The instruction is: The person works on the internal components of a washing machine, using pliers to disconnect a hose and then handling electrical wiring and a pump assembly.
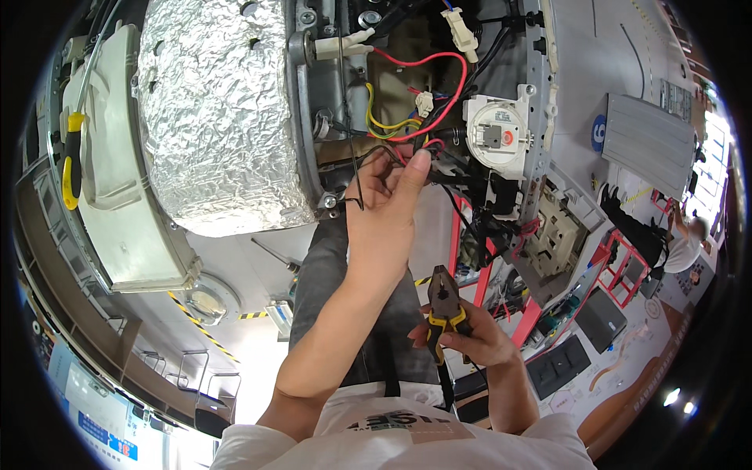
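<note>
My left hand (384, 223) reaches up into the wiring of an opened appliance, its thumb and fingers closed on a bundle of thin wires (405, 151); which wires it grips is partly hidden. Around it run a red wire (462, 78), yellow-green wires (376, 117) and a black wire (354, 149). Lower right, nearer my body, my right hand (486, 338) is wrapped round the yellow-and-black handles of combination pliers (443, 301), jaws pointing away from me. The pliers are apart from the wires.
A foil-wrapped drum (219, 117) fills the left of the appliance. To the right sits a round white pressure switch (497, 137). A yellow-handled screwdriver (73, 164) lies at far left, another screwdriver (274, 254) below the drum. A person (677, 247) is at far right.
</note>
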### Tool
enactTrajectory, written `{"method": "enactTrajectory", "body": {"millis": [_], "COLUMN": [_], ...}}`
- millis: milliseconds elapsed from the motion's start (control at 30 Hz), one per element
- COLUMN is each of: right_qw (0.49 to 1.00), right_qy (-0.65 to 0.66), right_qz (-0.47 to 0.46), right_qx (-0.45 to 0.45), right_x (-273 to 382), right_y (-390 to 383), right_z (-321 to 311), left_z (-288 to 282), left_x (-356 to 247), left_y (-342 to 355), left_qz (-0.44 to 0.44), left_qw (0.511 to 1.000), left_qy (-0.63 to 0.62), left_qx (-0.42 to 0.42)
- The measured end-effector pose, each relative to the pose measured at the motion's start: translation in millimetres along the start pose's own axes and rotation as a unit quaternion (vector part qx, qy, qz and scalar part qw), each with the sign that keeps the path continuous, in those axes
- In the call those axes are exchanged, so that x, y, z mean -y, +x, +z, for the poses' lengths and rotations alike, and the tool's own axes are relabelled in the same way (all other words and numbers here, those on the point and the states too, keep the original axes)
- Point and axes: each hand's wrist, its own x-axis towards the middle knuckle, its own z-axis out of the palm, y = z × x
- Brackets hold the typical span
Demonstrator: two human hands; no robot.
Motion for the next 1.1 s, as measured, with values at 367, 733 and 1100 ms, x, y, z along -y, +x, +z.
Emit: {"method": "enactTrajectory", "body": {"millis": [367, 733, 1100], "right_qw": [0.999, 0.998, 0.998], "right_qy": [0.009, 0.036, 0.034], "right_qz": [-0.036, -0.041, -0.043], "right_qx": [-0.028, -0.044, -0.036], "right_x": [10, 7, 9], "right_y": [1, 0, 4], "right_z": [12, 4, 4], "left_z": [-29, -17, -18], "left_x": [6, 10, 10], "left_y": [-3, -27, -22], "left_qz": [-0.145, 0.003, -0.039], "left_qw": [0.956, 0.997, 0.996], "left_qy": [-0.24, -0.062, -0.074], "left_qx": [0.091, 0.053, 0.008]}}
